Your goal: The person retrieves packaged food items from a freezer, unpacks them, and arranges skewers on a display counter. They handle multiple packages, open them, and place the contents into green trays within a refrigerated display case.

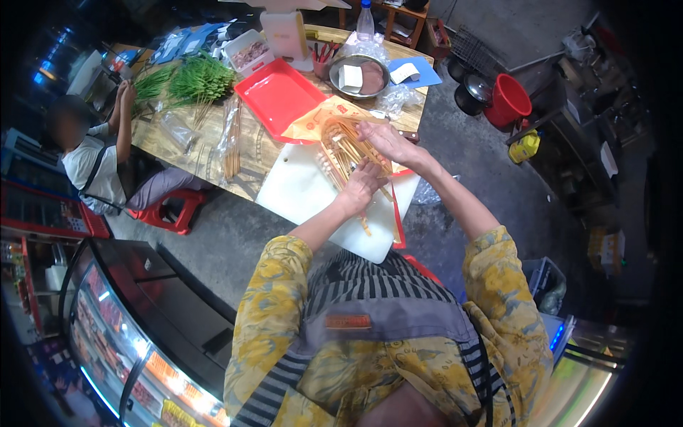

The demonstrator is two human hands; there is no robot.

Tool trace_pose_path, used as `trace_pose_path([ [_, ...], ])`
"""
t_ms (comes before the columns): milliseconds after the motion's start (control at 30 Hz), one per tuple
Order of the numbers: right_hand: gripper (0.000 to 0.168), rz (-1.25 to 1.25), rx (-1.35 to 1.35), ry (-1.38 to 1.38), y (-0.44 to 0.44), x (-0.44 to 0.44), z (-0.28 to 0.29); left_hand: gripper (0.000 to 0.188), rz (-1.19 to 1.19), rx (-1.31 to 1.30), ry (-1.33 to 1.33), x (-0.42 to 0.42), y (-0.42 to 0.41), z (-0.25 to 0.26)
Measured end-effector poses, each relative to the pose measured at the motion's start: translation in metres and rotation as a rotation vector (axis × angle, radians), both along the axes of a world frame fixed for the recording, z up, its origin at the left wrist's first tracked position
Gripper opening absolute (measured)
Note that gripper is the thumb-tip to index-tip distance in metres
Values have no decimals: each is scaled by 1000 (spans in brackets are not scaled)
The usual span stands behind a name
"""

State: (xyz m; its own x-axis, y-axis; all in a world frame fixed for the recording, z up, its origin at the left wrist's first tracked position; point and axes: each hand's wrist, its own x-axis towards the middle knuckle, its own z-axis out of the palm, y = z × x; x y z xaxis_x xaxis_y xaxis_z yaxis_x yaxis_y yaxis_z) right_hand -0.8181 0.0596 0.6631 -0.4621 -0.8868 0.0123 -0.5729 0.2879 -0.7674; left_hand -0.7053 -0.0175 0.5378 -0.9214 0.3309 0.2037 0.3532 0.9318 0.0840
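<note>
A bundle of meat skewers on wooden sticks point(344, 149) lies in a clear plastic bag with orange print point(312, 121), over a white cutting board point(299, 181). My left hand point(364, 184) rests on the stick ends, fingers slightly spread. Above it and to the right, my right hand point(387, 141) touches the bag's far right side, fingertips pointing left over the sticks. Whether either hand grips anything is unclear. Just beyond the board, a red plastic tray point(280, 96) lies partly under the printed bag. A knife handle point(410, 136) shows right of my right hand.
Green vegetable skewers point(200, 80) and bagged bare sticks point(232, 139) lie on the wooden table point(251, 187). A metal bowl point(360, 95) and a tub of meat point(249, 53) stand beyond. Another person point(101, 165) sits at the left. A red bucket point(507, 101) stands right.
</note>
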Motion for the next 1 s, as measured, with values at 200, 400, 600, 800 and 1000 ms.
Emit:
trace_pose_path([
  [200, 31, 229, 113, 166, 9, 21, -60, 42, 77, -117, -231, 5, -1, -56],
  [400, 51, 2, 393, 333, -3, 27, -92, 45, -32, 75, -62, 9, 9, -26],
  [600, 72, -94, 338, 826, -27, 9, -50, 45, 89, -5, -140, 5, 3, -7],
  [800, 82, -86, 256, 1020, -10, 6, 30, 36, 154, 114, 142, -6, -9, -22],
  [1000, 80, 86, 385, 789, 14, 43, -37, 37, 140, 51, 189, -32, -30, -73],
])
